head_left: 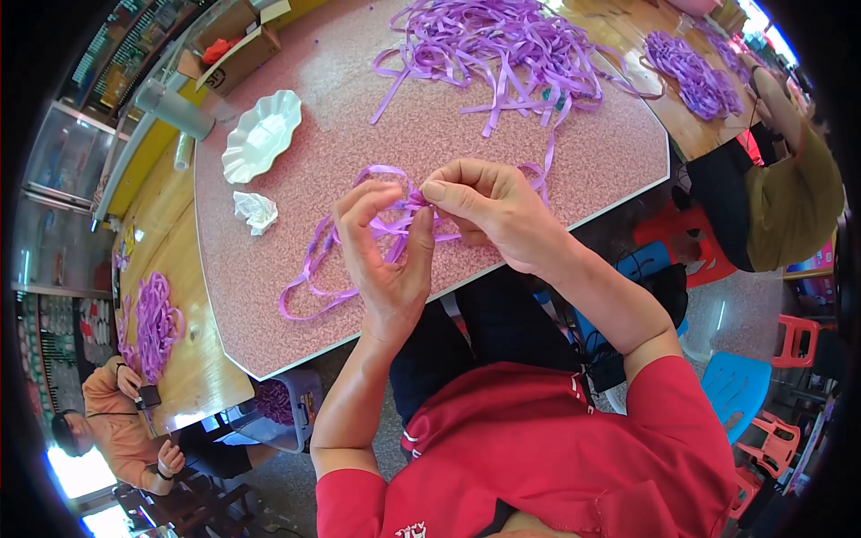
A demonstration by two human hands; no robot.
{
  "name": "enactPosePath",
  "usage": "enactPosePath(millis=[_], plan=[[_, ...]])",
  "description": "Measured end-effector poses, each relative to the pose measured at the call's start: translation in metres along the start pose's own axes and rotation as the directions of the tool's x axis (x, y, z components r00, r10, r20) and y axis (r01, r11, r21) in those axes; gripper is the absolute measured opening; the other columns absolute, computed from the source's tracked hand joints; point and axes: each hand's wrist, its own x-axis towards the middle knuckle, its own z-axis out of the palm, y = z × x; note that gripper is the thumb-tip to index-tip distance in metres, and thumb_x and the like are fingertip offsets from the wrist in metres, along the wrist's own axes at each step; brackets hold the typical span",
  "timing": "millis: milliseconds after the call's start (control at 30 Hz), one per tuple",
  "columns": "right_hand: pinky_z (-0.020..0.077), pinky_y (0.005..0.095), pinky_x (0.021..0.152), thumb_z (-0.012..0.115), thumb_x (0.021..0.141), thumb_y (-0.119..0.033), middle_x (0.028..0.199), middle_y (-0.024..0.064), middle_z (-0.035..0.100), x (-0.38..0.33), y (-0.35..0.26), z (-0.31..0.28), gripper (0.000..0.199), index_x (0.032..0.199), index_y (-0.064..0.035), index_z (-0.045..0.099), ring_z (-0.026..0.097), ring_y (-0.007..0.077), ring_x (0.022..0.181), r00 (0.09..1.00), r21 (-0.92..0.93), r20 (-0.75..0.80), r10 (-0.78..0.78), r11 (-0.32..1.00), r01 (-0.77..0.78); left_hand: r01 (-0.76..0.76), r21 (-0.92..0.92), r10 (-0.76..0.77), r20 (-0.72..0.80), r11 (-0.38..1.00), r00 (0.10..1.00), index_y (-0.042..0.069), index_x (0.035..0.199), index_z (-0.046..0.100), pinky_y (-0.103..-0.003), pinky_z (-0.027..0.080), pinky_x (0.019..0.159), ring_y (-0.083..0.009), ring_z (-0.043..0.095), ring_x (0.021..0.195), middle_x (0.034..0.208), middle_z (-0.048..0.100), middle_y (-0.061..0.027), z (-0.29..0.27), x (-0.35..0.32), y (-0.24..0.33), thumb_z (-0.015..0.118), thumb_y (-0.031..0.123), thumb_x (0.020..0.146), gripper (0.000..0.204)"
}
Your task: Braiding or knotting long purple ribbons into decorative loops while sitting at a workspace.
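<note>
My left hand [387, 255] and my right hand [502, 213] meet above the near part of the pink speckled table. Between their fingertips is a small bunched bit of purple ribbon [316, 255], whose loops trail over the tabletop to the left and under my hands. My right thumb and index finger pinch this bunched part. The left thumb and fingers curl round it from the other side; their exact grip is partly hidden. One strand runs up from beside my right hand toward a large heap of purple ribbon [502, 45] at the far side.
A white scalloped dish [262, 136] and a crumpled tissue [256, 212] lie left of the ribbon. Behind them stand a grey-green cylinder [175, 108] and an open cardboard box [240, 58]. Co-workers sit at left and right, near more ribbon piles [154, 327]. A blue chair [735, 393] stands behind right.
</note>
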Motion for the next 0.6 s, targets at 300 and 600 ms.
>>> enactPosePath(millis=[300, 600], plan=[[0.0265, 0.018, 0.045, 0.063, 0.096, -0.021, 0.069, -0.0074, 0.052, -0.0013, -0.0006, -0.0008, 0.018, 0.099, -0.0035, 0.067, 0.039, -0.0013, 0.053, 0.991, -0.134, 0.018, -0.133, 0.982, 0.134, 0.17, -0.199, -0.158, 0.075, 0.965, 0.985, 0.004, 0.106, 0.054, -0.034, 0.044, 0.09, -0.0237, 0.056, 0.103, 0.107, 0.057, -0.0125, -0.0023, -0.0057, -0.0049, 0.068, 0.0, 0.087, 0.024], [0.0273, 0.0173, 0.044, 0.064, 0.095, -0.022, 0.074, -0.0047, 0.056, -0.0013, -0.0007, -0.0027, 0.02, 0.101, -0.0033, 0.067, 0.039, -0.0009, 0.053, 0.994, -0.099, 0.0, -0.113, 0.989, 0.113, -0.1, 0.035, 0.1, -0.002, 0.994, 0.995, 0.005, 0.105, 0.056, -0.038, 0.043, 0.088, -0.0267, 0.055, 0.099, 0.103, 0.058, -0.0117, -0.0039, -0.0057, -0.0076, 0.07, 0.0, 0.084, 0.025]])
